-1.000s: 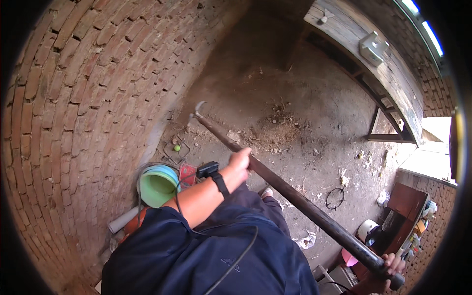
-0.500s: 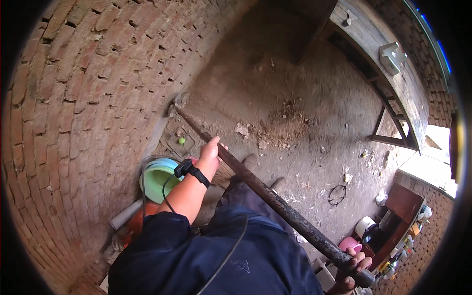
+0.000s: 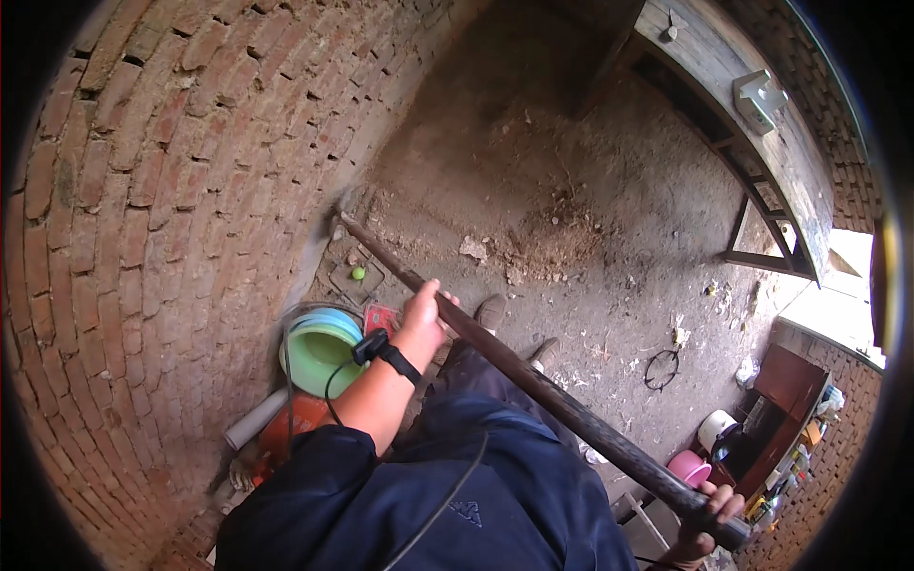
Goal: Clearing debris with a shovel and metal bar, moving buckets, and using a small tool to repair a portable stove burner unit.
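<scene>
A long dark-handled hoe [image 3: 533, 381] runs slantwise across my body, from the lower right to the foot of the brick wall. Its small head [image 3: 337, 225] rests low in the corner where wall and dirt floor meet; the blade's shape is hard to make out. My left hand [image 3: 426, 312] is wrapped round the upper-middle of the handle. Close to the butt end, my right hand [image 3: 709, 519] grips it with the fingers curled over. On my left wrist is a black strap with a small black device [image 3: 370, 346].
Left of my legs stand stacked green and blue basins [image 3: 309, 357], beside a grey pipe [image 3: 255, 419]. A green ball [image 3: 358, 273] lies near the wall. Crumbled rubble [image 3: 547, 243] covers the floor ahead. A wooden bench-like frame [image 3: 733, 71] stands far right, a brown cabinet [image 3: 785, 390] nearer.
My left hand and the handle have shifted slightly right and toward me. The hoe's head stays at the wall's foot. More of a red object beside the basins shows. Both hands keep their hold.
</scene>
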The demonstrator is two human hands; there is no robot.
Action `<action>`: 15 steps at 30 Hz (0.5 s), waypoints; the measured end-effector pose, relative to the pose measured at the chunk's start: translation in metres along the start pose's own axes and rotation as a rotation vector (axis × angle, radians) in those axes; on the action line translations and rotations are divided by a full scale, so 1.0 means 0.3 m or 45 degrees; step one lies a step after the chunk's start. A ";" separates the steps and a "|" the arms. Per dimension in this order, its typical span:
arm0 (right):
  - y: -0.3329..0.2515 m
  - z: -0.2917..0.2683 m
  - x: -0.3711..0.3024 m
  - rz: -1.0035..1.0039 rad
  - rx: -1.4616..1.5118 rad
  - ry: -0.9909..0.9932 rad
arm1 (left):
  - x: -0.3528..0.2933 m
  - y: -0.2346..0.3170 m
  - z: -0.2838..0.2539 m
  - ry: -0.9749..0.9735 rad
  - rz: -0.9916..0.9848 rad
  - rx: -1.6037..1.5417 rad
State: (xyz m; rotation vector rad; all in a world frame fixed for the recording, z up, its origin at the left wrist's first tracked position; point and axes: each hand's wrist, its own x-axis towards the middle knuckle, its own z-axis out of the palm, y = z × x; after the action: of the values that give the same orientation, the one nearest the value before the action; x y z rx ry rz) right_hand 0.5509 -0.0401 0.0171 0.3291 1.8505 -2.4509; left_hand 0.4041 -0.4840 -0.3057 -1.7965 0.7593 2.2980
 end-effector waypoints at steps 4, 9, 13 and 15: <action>0.069 0.091 0.047 0.103 -0.032 -0.012 | 0.080 0.052 -0.030 0.052 0.052 0.097; 0.009 0.099 0.041 0.039 -0.131 0.071 | 0.050 -0.021 0.003 -0.006 0.017 0.068; -0.056 0.078 0.049 -0.006 -0.107 0.138 | -0.006 -0.101 0.028 -0.077 -0.037 0.093; -0.099 0.133 0.082 -0.137 -0.329 0.117 | -0.042 -0.157 0.080 -0.085 -0.059 0.140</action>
State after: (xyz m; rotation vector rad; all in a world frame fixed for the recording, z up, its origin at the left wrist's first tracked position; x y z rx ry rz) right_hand 0.5163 -0.0678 0.0506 0.3397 2.2466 -2.2558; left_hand 0.4054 -0.4297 -0.3044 -1.6645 0.8075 2.2286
